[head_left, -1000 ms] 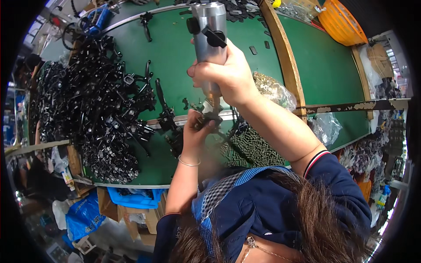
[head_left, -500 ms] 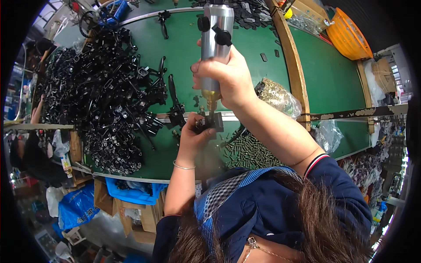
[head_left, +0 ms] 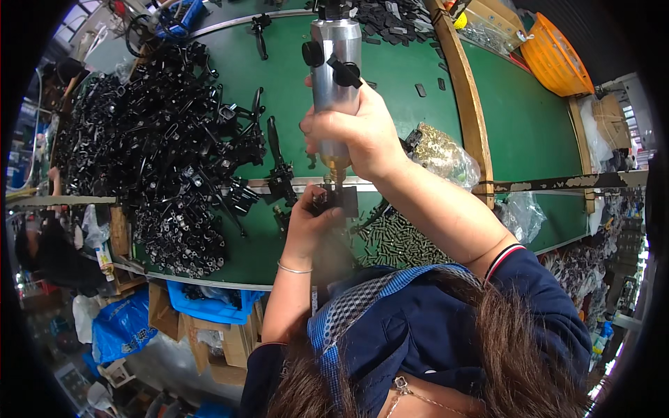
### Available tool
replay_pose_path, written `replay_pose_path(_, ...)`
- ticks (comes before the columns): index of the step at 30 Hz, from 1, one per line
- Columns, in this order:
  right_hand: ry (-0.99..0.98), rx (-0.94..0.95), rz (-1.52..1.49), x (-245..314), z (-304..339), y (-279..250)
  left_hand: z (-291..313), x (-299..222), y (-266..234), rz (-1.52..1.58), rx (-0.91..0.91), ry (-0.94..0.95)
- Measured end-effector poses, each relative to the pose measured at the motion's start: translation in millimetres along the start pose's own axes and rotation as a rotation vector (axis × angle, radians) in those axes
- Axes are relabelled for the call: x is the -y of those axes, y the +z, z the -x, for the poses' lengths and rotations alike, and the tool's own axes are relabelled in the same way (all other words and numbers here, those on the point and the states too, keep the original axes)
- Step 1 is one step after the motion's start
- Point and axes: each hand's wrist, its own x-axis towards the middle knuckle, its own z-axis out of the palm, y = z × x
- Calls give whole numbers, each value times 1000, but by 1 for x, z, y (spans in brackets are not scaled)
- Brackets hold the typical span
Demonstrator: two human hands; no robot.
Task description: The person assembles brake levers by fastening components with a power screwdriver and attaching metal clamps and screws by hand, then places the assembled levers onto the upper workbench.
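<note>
My right hand (head_left: 366,132) is wrapped round a silver power screwdriver (head_left: 336,73) with black knobs and a brass-coloured nose. The tool stands nearly upright, its nose pointing down just above my left hand (head_left: 306,226). Between the left fingers is a small black metal part (head_left: 323,198), mostly covered by them. Beside the fingertips sits a dark block (head_left: 348,201); whether the part touches it I cannot tell. A black lever assembly (head_left: 281,180) lies on the green table just left of my hands.
A big heap of black lever parts (head_left: 164,132) fills the table's left side. Small brass-coloured screws (head_left: 401,238) are spread at the near right, with a clear bag of metal pieces (head_left: 446,155) behind them. A wooden bar (head_left: 465,90) divides the table; an orange basket (head_left: 555,56) is beyond.
The screwdriver and my right hand have shifted slightly left, and the tool's nose is a little lower. My left hand stays almost in place with the black part.
</note>
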Motion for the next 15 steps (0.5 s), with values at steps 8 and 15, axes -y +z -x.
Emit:
replay_pose_path(8,-57,7,92,-5,1,-6,1,13,-1,99,-44,-107)
replay_pose_path(15,-82,-64,-19,3,-6,3,-11,17,-17,-216,36,136)
